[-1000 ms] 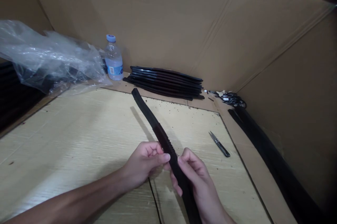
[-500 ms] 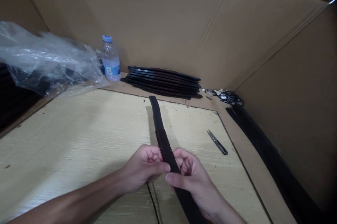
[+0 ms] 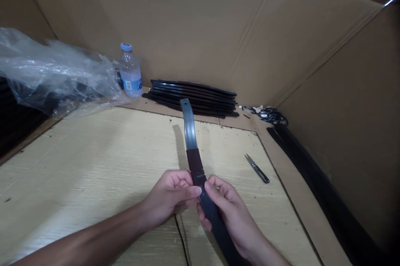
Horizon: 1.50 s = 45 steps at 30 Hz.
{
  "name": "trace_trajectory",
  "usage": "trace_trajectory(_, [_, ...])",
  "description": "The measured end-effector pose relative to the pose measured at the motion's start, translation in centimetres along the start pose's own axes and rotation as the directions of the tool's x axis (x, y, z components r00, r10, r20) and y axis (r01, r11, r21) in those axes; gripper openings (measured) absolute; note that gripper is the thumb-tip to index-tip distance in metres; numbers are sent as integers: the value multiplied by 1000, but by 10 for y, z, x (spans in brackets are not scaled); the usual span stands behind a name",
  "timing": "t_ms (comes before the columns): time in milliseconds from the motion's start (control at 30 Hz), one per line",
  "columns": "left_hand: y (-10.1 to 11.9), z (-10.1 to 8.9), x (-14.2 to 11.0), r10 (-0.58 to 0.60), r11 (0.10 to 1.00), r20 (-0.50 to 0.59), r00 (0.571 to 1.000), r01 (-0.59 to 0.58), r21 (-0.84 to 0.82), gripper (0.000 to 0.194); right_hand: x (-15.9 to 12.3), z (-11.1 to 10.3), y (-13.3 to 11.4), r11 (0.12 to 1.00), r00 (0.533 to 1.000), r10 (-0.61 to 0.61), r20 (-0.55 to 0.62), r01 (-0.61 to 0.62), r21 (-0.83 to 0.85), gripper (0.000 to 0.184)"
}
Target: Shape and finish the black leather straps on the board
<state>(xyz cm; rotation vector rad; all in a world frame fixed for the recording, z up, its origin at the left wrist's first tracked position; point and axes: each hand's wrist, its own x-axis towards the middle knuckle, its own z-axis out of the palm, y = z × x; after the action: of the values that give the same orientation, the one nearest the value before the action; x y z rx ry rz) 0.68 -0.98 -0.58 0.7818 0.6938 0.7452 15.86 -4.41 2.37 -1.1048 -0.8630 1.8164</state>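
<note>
A long, flat black strip (image 3: 189, 128) with a slightly bent far end and a small hole near its tip slants away from me, raised over the board. Around it sits a dark brown sleeve (image 3: 194, 160), with ribbed turns that look like wound cord at its near end. My left hand (image 3: 175, 193) pinches the strip's left edge just below those turns, thumb on top. From the right, my right hand (image 3: 229, 207) grips the strip, its thumb beside the ribbing and some fingers underneath. A thin black cord (image 3: 181, 237) trails below my left hand toward the bottom edge.
Thread snips (image 3: 256, 169) lie on the pale board (image 3: 93, 166) at right. Against the cardboard wall stand a water bottle (image 3: 130, 72) and a stack of black strips (image 3: 193, 97). Clear plastic (image 3: 62, 70) covers the left; tangled cord (image 3: 271, 115) and long black pieces (image 3: 312, 178) line the right.
The strip has turned so its broad upper face shows, and its far tip has risen. My right thumb has moved up beside the ribbed turns; my left hand has barely shifted.
</note>
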Motion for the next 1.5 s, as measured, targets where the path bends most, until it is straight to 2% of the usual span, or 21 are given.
trace_trajectory(100, [-2,-1,1,-24,1000,41,999,25,-14,26,0,1,2,998,999,-10,-51,7,-66,30])
trace_trajectory(233, [-5,1,1,11,1000,113,993,-8,-25,22,-1,0,2,997,998,-32,-63,28,-67,33])
trace_trajectory(400, [-5,4,1,55,996,135,989,-45,-73,21,-3,1,2,996,993,39,-109,-48,-81,36])
trace_trajectory(467, [-5,4,0,59,997,120,991,-52,-58,21,-3,2,2,994,990,52,-130,-65,-93,38])
trace_trajectory(633, [-3,1,0,63,997,-6,998,-63,47,25,-4,4,2,989,982,91,-167,-108,-98,39])
trace_trajectory(700, [-2,1,0,63,996,-17,998,-62,66,27,-3,4,2,987,980,98,-174,-118,-111,40])
trace_trajectory(967, [1,2,-1,95,980,3,996,-94,177,27,0,-1,-2,982,986,137,-92,-147,-118,44])
trace_trajectory(1233, [-1,2,-3,81,981,11,997,-82,179,25,-1,-2,2,983,985,164,-52,-168,-80,52])
trace_trajectory(1500, [1,12,-5,118,990,62,991,-122,66,22,-1,2,6,964,978,157,-139,-183,-194,65])
